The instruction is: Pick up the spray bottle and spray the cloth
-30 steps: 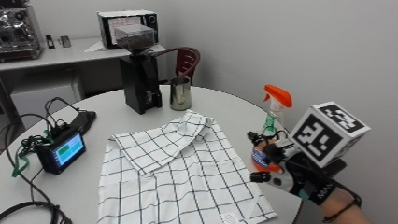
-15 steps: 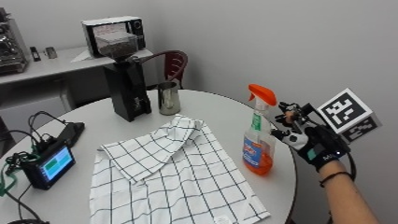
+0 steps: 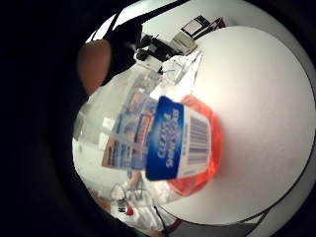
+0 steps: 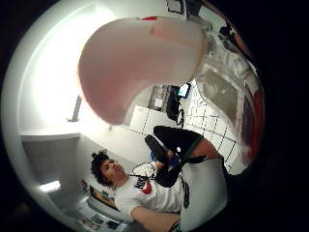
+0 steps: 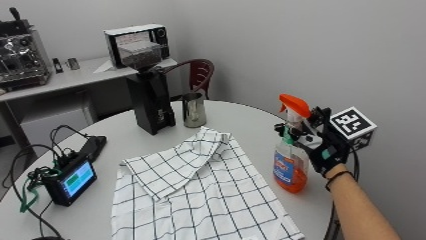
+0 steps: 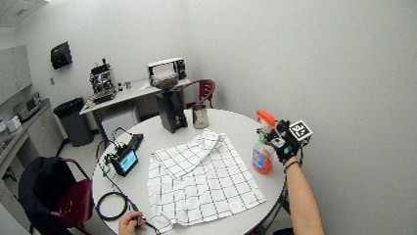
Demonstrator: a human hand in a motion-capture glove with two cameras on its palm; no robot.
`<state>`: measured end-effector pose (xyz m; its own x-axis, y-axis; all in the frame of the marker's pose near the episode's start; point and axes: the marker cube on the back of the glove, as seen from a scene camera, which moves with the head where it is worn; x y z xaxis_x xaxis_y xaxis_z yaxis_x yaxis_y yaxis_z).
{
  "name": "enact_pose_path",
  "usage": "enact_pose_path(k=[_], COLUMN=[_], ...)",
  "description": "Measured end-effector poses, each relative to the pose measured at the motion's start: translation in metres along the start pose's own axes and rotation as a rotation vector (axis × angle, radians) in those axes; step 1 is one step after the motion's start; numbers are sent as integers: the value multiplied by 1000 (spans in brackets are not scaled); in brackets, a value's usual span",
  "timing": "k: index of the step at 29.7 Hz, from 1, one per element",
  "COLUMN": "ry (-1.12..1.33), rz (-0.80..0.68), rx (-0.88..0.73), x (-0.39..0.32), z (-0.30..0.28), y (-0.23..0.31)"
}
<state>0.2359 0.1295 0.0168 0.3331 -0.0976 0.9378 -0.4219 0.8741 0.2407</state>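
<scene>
Round white table (image 5: 233,112). Spray bottle (image 5: 291,155) stands upright near the table's right edge, orange trigger head on top, orange liquid in the lower part, blue label facing the cloth. The bottle's base appears to rest on the tabletop.

Gloved right hand (image 5: 324,145) comes in from the right, fingers curled round the bottle's neck just below the head; the hand holds the bottle. Little-finger-side palm view: bottle (image 3: 168,143) fills the frame, label and barcode close to the palm.

Checked cloth (image 5: 193,192), white with dark lines, lies spread across the middle and near part of the table, just left of the bottle; its far corner is folded over.

Far side: black grinder (image 5: 150,102) and metal cup (image 5: 194,109). Left edge: small screen device (image 5: 72,181) with cables.
</scene>
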Motion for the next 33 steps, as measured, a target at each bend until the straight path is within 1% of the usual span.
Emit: enact_pose_path(k=[8,11,14,18,22,25,27,29,33], ry=[109,127,156,209,272,323,345,376,436], rz=[-18,-27,-3,-21,-64,-33,9,65,227], rx=[111,145,142,96,24,-37,-61,-95,-280], x=[-5,-4,-9,-37,-96,-141,-152,-138,-59], z=[-4,-9,-15,-24,-26,-9,7,23,70], y=[0,8,22,31,19,11,8,7,17])
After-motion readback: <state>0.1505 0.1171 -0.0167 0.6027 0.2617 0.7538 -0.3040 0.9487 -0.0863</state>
